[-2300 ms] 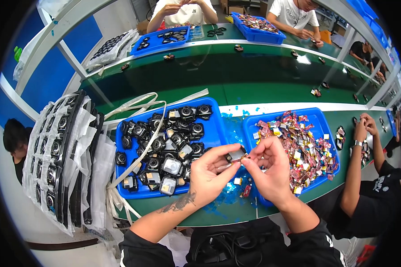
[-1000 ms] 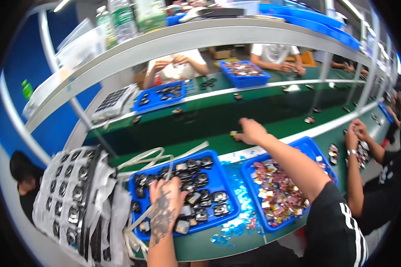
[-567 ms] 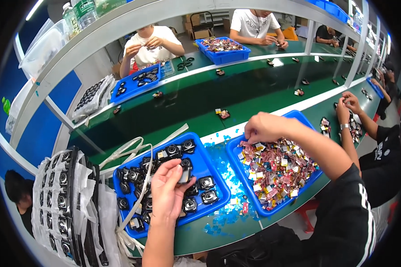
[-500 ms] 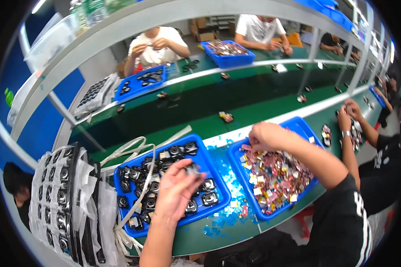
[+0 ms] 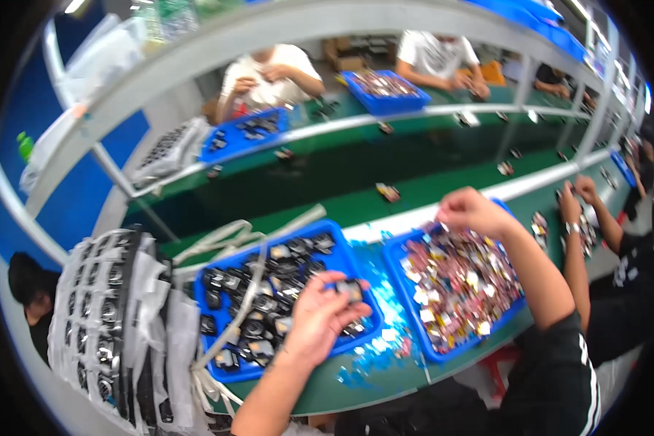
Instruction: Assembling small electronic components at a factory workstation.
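Observation:
My left hand holds a small black square housing with a greyish face between thumb and fingers. It is raised above the right side of a blue tray filled with black housings, several showing round lens-like parts. My right hand is at the far edge of a second blue tray, its fingertips pinched together. Whatever they hold is too small and blurred to name. A heap of small pinkish, silvery and yellow parts fills that tray.
Blue film scraps litter the table between the trays. Wrapped stacks of black housings stand at the left, beside white straps. Beyond runs a green conveyor with scattered parts. Co-workers sit across and to the right; a metal frame spans overhead.
My left hand has moved right with the black housing, whose greyish face now shows. My right hand has lifted slightly away from the small parts. The whole view has shifted a little.

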Action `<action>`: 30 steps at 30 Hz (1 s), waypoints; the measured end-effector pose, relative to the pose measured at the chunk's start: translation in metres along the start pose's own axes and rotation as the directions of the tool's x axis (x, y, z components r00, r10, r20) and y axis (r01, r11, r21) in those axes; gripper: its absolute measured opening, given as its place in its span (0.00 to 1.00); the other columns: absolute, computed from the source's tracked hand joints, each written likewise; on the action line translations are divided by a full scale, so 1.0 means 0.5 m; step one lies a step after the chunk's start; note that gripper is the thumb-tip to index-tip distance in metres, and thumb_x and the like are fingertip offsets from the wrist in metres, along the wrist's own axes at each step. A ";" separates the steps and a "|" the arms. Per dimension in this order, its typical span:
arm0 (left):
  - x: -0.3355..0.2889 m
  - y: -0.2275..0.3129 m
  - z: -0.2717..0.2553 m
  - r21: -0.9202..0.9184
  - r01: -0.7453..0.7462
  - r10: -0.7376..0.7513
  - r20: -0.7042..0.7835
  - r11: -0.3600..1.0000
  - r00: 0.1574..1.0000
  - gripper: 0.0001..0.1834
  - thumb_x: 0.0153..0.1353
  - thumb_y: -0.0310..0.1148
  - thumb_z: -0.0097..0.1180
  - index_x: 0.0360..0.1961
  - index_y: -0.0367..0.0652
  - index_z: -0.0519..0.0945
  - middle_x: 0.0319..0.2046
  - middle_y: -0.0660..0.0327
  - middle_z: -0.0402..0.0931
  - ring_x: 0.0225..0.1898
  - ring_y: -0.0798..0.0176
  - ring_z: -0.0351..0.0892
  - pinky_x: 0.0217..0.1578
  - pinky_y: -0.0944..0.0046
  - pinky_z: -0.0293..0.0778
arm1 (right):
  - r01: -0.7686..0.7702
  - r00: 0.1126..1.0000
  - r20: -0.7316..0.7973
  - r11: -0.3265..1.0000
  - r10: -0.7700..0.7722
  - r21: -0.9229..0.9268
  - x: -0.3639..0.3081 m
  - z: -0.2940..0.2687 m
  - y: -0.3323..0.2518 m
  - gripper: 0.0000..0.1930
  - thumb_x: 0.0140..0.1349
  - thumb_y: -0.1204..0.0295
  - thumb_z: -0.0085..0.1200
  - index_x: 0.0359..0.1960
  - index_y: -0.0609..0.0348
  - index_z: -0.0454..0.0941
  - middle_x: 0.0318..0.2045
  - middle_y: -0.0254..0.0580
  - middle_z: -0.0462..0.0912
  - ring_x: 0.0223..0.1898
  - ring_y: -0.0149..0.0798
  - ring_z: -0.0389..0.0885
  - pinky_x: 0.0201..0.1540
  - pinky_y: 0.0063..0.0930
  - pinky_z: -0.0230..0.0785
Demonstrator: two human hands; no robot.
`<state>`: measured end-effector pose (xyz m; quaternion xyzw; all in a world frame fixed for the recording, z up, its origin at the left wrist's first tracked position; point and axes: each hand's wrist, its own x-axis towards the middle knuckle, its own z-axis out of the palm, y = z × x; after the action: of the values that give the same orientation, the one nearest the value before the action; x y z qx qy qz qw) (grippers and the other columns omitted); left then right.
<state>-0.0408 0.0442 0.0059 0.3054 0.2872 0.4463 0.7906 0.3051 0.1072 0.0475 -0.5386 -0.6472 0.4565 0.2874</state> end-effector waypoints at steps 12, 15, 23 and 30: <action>0.015 0.000 0.016 0.098 -0.065 0.068 -0.029 0.993 0.997 0.11 0.67 0.26 0.52 0.49 0.38 0.70 0.40 0.49 0.80 0.40 0.58 0.83 0.42 0.61 0.82 | 0.182 0.964 -0.016 0.704 -0.265 -0.687 0.012 0.071 0.001 0.10 0.55 0.68 0.62 0.33 0.62 0.82 0.26 0.48 0.83 0.30 0.47 0.82 0.36 0.37 0.73; -0.004 -0.002 0.017 0.095 -0.057 0.062 -0.044 0.994 0.997 0.10 0.68 0.26 0.50 0.49 0.39 0.70 0.41 0.49 0.79 0.36 0.55 0.84 0.36 0.64 0.84 | 0.187 0.982 0.133 0.700 -0.131 -0.689 0.006 0.090 -0.016 0.18 0.50 0.58 0.68 0.35 0.58 0.82 0.27 0.48 0.83 0.31 0.48 0.83 0.36 0.38 0.73; -0.003 -0.023 0.020 0.442 -0.137 0.139 0.029 0.886 0.990 0.12 0.67 0.28 0.53 0.50 0.40 0.79 0.42 0.63 0.74 0.35 0.72 0.75 0.32 0.75 0.72 | 0.143 0.942 -0.302 0.989 -0.145 -0.029 -0.062 0.073 -0.025 0.10 0.59 0.77 0.59 0.42 0.62 0.79 0.31 0.38 0.83 0.35 0.31 0.83 0.37 0.27 0.76; -0.020 -0.021 0.043 0.579 -0.403 0.374 0.176 0.709 0.910 0.19 0.58 0.24 0.64 0.52 0.39 0.81 0.47 0.61 0.67 0.39 0.73 0.73 0.42 0.74 0.74 | -0.023 0.993 0.096 0.688 -0.068 0.725 -0.090 0.195 -0.127 0.15 0.63 0.75 0.59 0.50 0.59 0.69 0.35 0.36 0.82 0.38 0.28 0.81 0.41 0.22 0.73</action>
<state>-0.0242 0.0261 0.0139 0.6045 0.3251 0.4804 0.5460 0.2048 0.0363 0.0696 -0.3463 -0.4363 0.7015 0.4446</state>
